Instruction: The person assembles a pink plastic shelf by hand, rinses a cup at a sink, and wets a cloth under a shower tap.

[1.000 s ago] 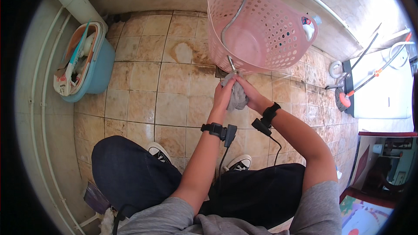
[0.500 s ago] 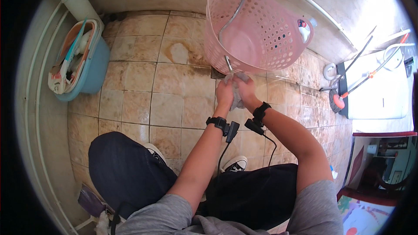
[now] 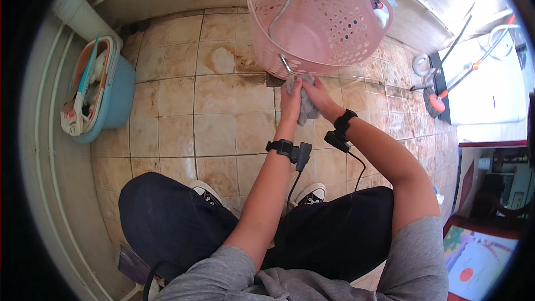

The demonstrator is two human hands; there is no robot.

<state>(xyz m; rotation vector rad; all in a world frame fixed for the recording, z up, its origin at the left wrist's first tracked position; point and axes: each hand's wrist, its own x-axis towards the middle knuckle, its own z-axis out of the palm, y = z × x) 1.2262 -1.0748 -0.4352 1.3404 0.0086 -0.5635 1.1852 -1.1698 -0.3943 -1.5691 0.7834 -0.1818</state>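
Note:
A crumpled grey cloth [image 3: 308, 109] is bunched between my two hands, just below a metal tap spout [image 3: 286, 64]. My left hand [image 3: 290, 102] grips it from the left side, fingers wrapped round it. From the right, my right hand [image 3: 321, 95] closes on the same cloth, its thumb side near the left hand. Part of the cloth hangs down between the wrists. Whether water runs from the spout I cannot tell. Right behind the spout stands a pink perforated laundry basket [image 3: 304, 33], with a grey hose [image 3: 290, 5] curving in front of it.
At the left wall stands a light blue bucket [image 3: 120, 92] filled with assorted items. A white appliance [image 3: 482, 92] and a long-handled brush [image 3: 433, 102] are at the right. Stained tiles [image 3: 217, 95] cover the floor. My shoes [image 3: 310, 194] and knees are below my arms.
The basket, spout and hands appear slightly higher and further left in the picture as the view shifts. Both hands still grip the cloth, whose shape between them has changed.

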